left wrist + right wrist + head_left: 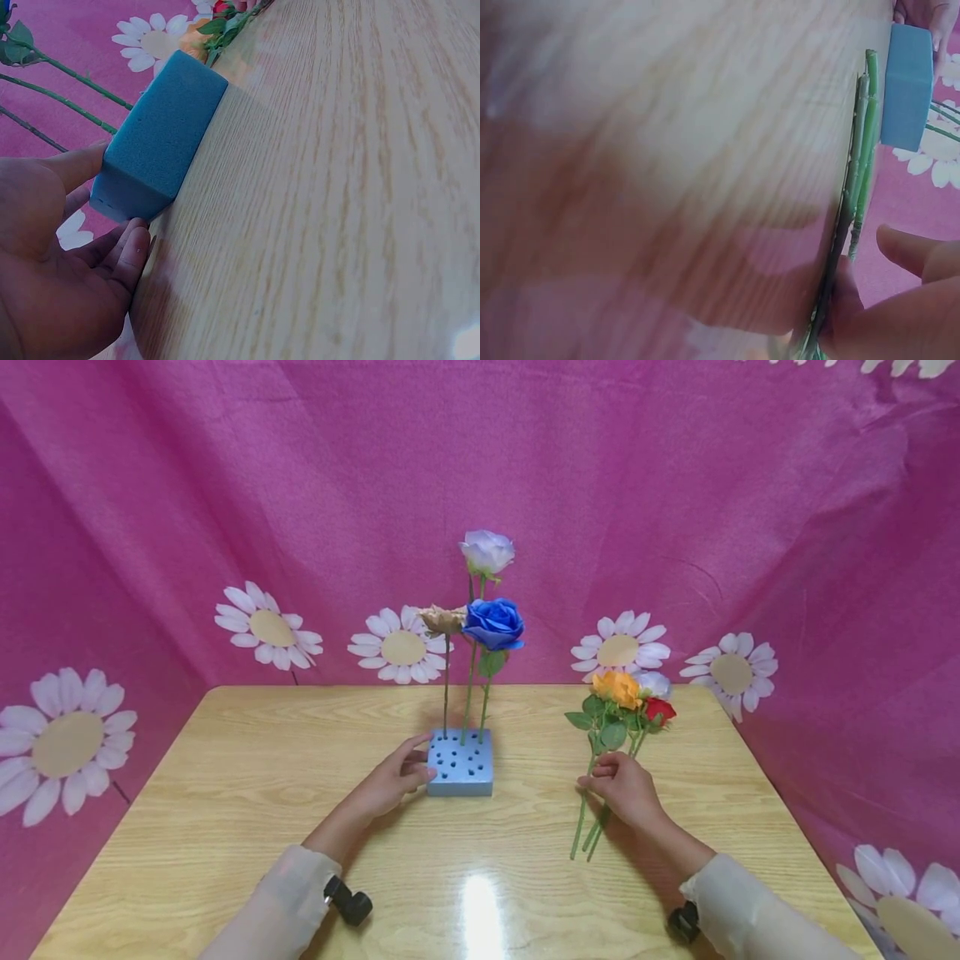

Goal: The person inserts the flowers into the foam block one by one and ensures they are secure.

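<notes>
A pale blue foam block (460, 788) with rows of holes stands on the table. Three artificial roses rise from its back row: a blue rose (495, 624), a pale lilac rose (487, 552) and a brownish, dry-looking rose (442, 620). My left hand (393, 781) holds the block's left side, thumb at the top front corner and fingers along the side. On the right lie an orange rose (617, 689), a red rose (660, 711) and another pale lilac rose (654, 684). Over their green stems (864, 142), my right hand (626, 787) touches them with thumb and fingers apart.
The wooden table (247, 777) ends at a pink curtain (360, 485) printed with white daisies, which also hangs at both sides. Each wrist wears a black camera mount (348, 902). Light glares off the table's front middle.
</notes>
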`<control>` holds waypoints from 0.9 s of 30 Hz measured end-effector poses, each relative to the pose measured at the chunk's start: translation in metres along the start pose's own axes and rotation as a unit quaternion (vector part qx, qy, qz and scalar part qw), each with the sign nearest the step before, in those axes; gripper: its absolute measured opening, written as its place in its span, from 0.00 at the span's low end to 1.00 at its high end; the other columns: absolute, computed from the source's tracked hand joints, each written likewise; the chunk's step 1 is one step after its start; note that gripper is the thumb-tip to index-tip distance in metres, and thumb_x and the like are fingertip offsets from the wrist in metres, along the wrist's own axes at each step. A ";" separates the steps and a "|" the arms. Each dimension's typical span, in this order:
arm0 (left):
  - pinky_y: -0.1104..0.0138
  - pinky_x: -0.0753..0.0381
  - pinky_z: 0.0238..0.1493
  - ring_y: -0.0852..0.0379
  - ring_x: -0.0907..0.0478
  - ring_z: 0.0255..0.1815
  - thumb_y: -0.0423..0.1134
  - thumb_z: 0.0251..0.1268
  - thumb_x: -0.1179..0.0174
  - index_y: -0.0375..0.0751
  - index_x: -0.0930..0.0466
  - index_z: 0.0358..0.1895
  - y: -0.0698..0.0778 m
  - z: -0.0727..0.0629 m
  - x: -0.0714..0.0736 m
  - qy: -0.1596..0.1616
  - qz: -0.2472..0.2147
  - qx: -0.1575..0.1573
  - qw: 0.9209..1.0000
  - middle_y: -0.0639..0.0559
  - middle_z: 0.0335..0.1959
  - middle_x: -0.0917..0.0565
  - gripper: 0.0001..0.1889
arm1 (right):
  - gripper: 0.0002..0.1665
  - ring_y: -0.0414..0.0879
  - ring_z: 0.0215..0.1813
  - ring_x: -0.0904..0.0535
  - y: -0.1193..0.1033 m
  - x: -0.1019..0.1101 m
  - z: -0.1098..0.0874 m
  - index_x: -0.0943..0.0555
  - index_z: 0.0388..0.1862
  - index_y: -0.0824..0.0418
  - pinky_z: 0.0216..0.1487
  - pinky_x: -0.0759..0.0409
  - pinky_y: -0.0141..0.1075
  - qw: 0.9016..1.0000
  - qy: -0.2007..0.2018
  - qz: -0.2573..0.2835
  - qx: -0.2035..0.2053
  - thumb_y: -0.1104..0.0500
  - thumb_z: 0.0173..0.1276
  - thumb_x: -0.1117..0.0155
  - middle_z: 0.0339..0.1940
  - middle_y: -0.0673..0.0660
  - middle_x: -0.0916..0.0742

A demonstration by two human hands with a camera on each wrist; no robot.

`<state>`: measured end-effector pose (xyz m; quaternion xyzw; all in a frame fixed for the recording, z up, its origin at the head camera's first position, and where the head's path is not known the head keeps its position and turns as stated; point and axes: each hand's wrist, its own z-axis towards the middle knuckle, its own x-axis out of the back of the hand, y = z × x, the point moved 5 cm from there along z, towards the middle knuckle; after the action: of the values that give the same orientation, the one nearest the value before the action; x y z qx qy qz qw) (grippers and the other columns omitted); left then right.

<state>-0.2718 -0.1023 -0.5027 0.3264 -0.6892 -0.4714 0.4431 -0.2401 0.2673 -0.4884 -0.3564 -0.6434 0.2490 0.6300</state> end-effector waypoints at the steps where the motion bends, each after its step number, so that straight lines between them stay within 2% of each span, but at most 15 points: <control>1: 0.51 0.21 0.64 0.39 0.27 0.69 0.40 0.79 0.42 0.50 0.45 0.83 0.000 0.000 0.000 -0.001 0.000 -0.001 1.000 0.34 0.72 0.31 0.34 | 0.27 0.54 0.48 0.17 0.000 0.000 0.001 0.22 0.54 0.73 0.50 0.20 0.43 1.000 -0.002 -0.002 -0.001 0.58 0.63 0.23 0.44 0.63 0.14; 11: 0.50 0.22 0.64 0.40 0.28 0.69 0.40 0.79 0.42 0.51 0.45 0.83 0.001 0.000 0.000 -0.006 -0.005 0.001 1.000 0.35 0.72 0.31 0.34 | 0.27 0.54 0.49 0.17 0.001 -0.005 0.005 0.25 0.50 0.70 0.46 0.17 0.41 1.000 -0.012 -0.002 -0.009 0.60 0.59 0.21 0.44 0.62 0.15; 27: 0.50 0.22 0.65 0.39 0.28 0.69 0.39 0.79 0.42 0.49 0.46 0.83 0.000 0.000 0.000 -0.007 0.000 -0.008 1.000 0.33 0.73 0.31 0.34 | 0.28 0.52 0.44 0.19 -0.008 -0.007 0.006 0.30 0.51 0.70 0.41 0.21 0.39 0.999 -0.031 -0.018 0.000 0.65 0.57 0.24 0.40 0.61 0.15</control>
<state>-0.2723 -0.1024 -0.5022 0.3195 -0.6883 -0.4796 0.4406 -0.2472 0.2578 -0.4867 -0.3369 -0.6691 0.2483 0.6142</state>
